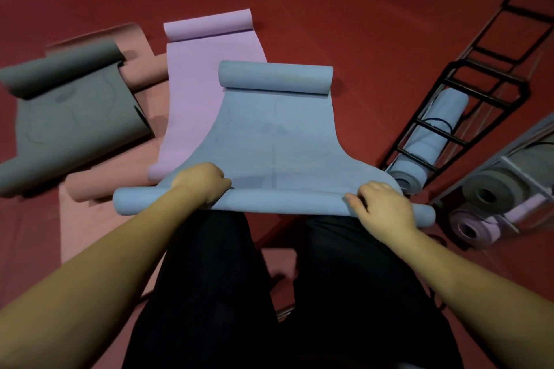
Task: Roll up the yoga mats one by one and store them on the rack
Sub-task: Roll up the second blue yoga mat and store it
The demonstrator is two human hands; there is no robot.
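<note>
A blue yoga mat [275, 141] lies on the red floor in front of me, its far end curled into a roll and its near end rolled into a thin tube. My left hand [202, 183] grips the near roll left of its middle, fingers curled over it. Towards the right end of the same roll, my right hand [385, 208] grips it with curled fingers. At the right stands a black metal rack [485, 81], with a rolled blue mat [431, 141] lying inside it.
A purple mat [204, 87] lies under the blue one's left side. A grey mat [69, 117] and a pink mat [90, 219] lie at the left. Rolled grey [491, 192] and purple [476, 228] mats sit in a holder at the right. My dark trousers fill the bottom.
</note>
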